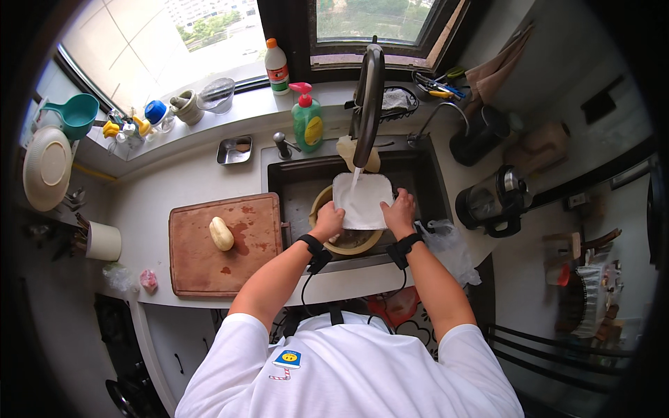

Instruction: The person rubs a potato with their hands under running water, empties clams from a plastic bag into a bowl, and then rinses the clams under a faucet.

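Note:
My left hand (328,221) and my right hand (399,213) grip opposite sides of a square white dish (363,201) under the faucet (369,104). Water runs from the spout onto the dish. Beneath it, a round yellowish basin (320,201) stands in the dark sink (428,188); most of what it holds is hidden. Left of the sink, a peeled pale vegetable (221,233) lies on a wet wooden cutting board (191,261).
A green pump bottle (307,125) and a small metal tray (234,150) stand behind the sink area. To the right are an electric kettle (491,198), a dark pitcher (480,136) and a clear plastic bag (450,251). A white utensil holder (104,241) stands at the left.

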`<state>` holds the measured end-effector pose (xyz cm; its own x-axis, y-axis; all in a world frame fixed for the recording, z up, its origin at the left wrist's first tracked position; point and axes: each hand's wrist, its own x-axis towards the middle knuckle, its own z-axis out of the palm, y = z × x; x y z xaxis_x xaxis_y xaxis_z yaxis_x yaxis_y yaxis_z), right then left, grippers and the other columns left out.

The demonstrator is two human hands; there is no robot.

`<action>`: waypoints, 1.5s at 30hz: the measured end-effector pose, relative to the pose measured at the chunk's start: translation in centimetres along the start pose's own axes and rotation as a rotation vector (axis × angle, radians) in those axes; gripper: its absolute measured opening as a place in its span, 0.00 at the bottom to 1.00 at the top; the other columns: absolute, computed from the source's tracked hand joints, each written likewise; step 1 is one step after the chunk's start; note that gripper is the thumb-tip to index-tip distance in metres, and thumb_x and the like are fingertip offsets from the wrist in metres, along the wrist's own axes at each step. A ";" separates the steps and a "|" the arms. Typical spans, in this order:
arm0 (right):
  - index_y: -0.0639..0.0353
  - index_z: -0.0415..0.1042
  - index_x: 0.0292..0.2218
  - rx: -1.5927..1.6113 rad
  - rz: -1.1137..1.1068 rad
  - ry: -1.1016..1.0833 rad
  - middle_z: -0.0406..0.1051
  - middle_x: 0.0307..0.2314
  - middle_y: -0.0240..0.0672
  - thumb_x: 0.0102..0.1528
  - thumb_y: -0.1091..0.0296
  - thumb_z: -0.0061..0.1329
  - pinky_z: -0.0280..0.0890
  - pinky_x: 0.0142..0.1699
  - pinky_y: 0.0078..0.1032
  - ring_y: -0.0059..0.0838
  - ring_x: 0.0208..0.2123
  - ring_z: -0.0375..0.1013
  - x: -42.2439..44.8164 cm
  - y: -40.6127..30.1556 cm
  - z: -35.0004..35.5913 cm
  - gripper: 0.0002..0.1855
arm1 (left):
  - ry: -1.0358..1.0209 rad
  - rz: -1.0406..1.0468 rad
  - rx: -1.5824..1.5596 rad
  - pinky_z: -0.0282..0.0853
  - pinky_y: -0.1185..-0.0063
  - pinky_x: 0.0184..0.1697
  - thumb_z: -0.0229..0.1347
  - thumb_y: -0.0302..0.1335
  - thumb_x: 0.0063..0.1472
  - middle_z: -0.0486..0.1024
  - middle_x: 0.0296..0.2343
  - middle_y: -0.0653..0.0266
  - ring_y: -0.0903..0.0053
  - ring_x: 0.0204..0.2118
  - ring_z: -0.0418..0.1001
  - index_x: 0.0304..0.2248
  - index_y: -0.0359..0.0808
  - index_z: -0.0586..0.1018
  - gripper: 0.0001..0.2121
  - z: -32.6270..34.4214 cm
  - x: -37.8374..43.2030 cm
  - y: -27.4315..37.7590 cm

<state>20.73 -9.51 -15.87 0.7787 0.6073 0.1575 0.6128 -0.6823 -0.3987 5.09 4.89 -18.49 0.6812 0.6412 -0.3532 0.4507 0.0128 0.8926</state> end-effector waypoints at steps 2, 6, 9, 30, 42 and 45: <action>0.64 0.68 0.47 0.300 0.496 -0.368 0.71 0.44 0.46 0.52 0.65 0.56 0.72 0.40 0.33 0.43 0.41 0.74 0.8 3.8 0.1 0.23 | -0.090 -0.019 -0.038 0.71 0.72 0.19 0.45 0.27 0.58 0.75 0.23 0.53 0.67 0.18 0.75 0.39 0.26 0.71 0.13 0.7 -0.2 2.1; 0.64 0.67 0.48 1.017 0.663 -0.421 0.73 0.40 0.38 0.56 0.75 0.49 0.72 0.38 0.38 0.36 0.38 0.74 -1.8 3.9 1.4 0.18 | -0.116 0.098 0.191 0.72 0.66 0.30 0.48 0.27 0.57 0.76 0.26 0.46 0.57 0.27 0.77 0.39 0.25 0.70 0.13 0.8 1.6 1.7; 0.62 0.67 0.49 1.091 0.762 -0.323 0.72 0.40 0.38 0.56 0.77 0.48 0.72 0.38 0.37 0.37 0.38 0.74 -3.6 0.9 2.4 0.18 | 0.070 0.219 0.545 0.71 0.63 0.40 0.53 0.29 0.55 0.77 0.29 0.43 0.50 0.34 0.76 0.41 0.25 0.69 0.18 0.5 3.7 0.2; 0.68 0.71 0.40 0.568 0.252 -0.237 0.74 0.31 0.40 0.56 0.75 0.43 0.68 0.41 0.32 0.33 0.35 0.74 3.1 -2.6 4.2 0.11 | -0.065 -0.438 0.024 0.72 0.67 0.37 0.53 0.26 0.51 0.77 0.29 0.43 0.49 0.32 0.75 0.28 0.26 0.76 0.09 -7.8 -2.2 1.6; 0.64 0.73 0.39 0.689 0.135 -0.119 0.75 0.37 0.42 0.50 0.76 0.42 0.66 0.46 0.30 0.37 0.42 0.73 15.7 -5.4 -3.2 0.14 | 0.303 0.595 1.180 0.73 0.74 0.34 0.49 0.22 0.56 0.75 0.27 0.56 0.66 0.34 0.75 0.36 0.31 0.70 0.08 -9.5 -9.0 7.2; 0.66 0.73 0.36 0.761 0.045 -0.078 0.75 0.32 0.38 0.49 0.80 0.40 0.67 0.43 0.25 0.28 0.36 0.73 13.8 -5.1 -3.3 0.13 | 0.348 0.698 1.222 0.73 0.74 0.33 0.49 0.23 0.56 0.75 0.28 0.58 0.68 0.35 0.74 0.40 0.30 0.70 0.12 -10.1 -10.1 7.8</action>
<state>28.73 1.02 -8.70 0.7717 0.6318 0.0733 0.2969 -0.2559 -0.9200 -4.11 6.24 -5.16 0.8719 0.3956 0.2887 0.4142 -0.9102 -0.0038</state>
